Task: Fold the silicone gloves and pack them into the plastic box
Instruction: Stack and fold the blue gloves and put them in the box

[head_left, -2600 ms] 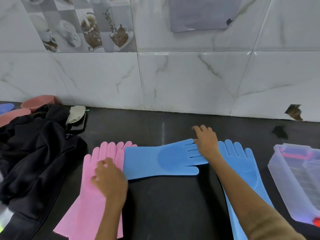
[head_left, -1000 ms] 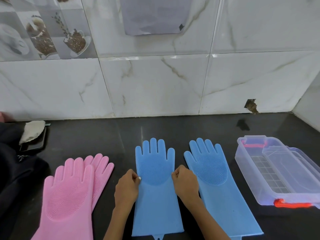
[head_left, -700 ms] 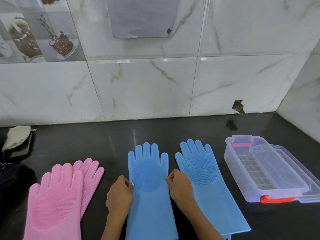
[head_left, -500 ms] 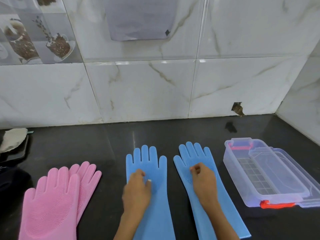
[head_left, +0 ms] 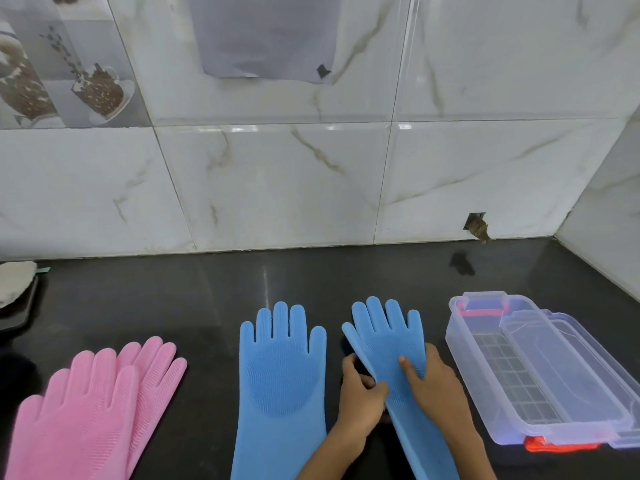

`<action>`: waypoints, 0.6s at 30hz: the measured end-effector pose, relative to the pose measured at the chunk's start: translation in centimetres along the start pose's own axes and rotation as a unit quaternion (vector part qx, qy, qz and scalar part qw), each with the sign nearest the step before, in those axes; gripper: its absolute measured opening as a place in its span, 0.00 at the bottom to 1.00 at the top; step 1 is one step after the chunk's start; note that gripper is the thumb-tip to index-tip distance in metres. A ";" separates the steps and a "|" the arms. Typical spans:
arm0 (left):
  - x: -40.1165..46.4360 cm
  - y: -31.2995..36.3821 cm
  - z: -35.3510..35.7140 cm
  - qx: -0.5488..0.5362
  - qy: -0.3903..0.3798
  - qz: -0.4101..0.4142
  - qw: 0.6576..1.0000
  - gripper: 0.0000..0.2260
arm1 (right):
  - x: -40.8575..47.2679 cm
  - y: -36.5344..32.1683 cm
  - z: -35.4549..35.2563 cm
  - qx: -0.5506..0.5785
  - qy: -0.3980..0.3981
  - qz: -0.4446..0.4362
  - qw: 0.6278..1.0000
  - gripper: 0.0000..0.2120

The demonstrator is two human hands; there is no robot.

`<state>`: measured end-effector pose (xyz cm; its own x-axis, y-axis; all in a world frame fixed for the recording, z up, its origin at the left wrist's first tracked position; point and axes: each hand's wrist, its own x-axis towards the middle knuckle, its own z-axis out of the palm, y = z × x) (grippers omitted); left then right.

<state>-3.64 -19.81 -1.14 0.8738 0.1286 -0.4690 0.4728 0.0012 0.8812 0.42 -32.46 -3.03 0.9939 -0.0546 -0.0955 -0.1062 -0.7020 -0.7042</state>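
A dark stone counter (head_left: 173, 299) runs below a wall of white marbled tiles (head_left: 277, 185), seen from above by the person working at it. Both hands are at about 5 o'clock in the view, on the right-hand blue glove (head_left: 388, 344). The left hand (head_left: 360, 396) pinches that glove's left edge between thumb and fingers, lifting the edge slightly off the counter. The right hand (head_left: 433, 382) lies over the glove's right side, fingers spread and pressing on the ribbed palm, with nothing gripped. This glove points its fingers toward 12 o'clock and its cuff runs down past the bottom edge. Just to its left, at 6 o'clock and apart from it, a second blue glove (head_left: 282, 375) lies flat, palm up, fingers also toward 12 o'clock. At 8 o'clock two pink gloves (head_left: 90, 410) lie stacked, the upper one partly covering the lower. At 4 o'clock, just right of the right hand, sits a clear plastic box (head_left: 485, 375) with red latches; its clear lid (head_left: 568, 372) rests loose and askew on top. At 9 o'clock, at the frame's edge, a pale cloth (head_left: 14, 282) sits on a dark flat object that is too cut off to identify.
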 end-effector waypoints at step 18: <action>-2.0 2.5 -14.3 -0.099 0.026 0.035 0.994 0.32 | -2.3 -8.4 4.8 0.434 -0.239 -0.048 0.867 0.18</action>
<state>-5.85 -5.87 2.92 0.8946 0.1864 -0.4061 0.3742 0.1841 0.9089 -1.14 -23.00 -0.24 0.8961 0.4208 -0.1413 -0.2108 0.1233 -0.9697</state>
